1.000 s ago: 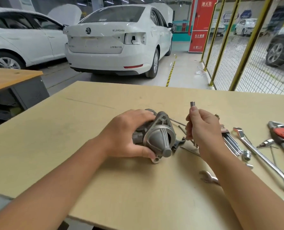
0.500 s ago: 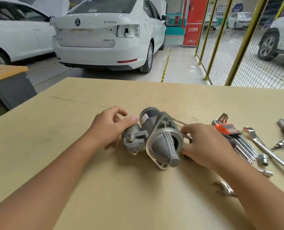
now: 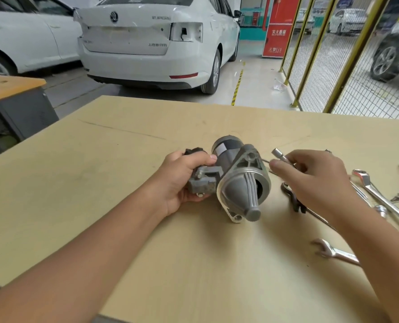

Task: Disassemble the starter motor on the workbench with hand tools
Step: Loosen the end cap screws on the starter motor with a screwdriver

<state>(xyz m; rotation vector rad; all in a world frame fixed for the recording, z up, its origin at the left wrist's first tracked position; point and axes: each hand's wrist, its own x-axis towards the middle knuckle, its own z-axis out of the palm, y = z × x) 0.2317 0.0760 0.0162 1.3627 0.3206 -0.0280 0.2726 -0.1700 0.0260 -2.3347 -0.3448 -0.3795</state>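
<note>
My left hand [image 3: 182, 180] grips the starter motor [image 3: 235, 178] mid-workbench [image 3: 100, 206]; my right hand [image 3: 315, 180] holds a socket driver [image 3: 279, 155]. Tool-fitting step, I judge: next, seat it on a fastener.

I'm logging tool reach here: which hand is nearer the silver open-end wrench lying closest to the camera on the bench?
Right. The right hand hovers just beyond the silver open-end wrench; the left hand grips the grey starter motor, farther left.
</note>
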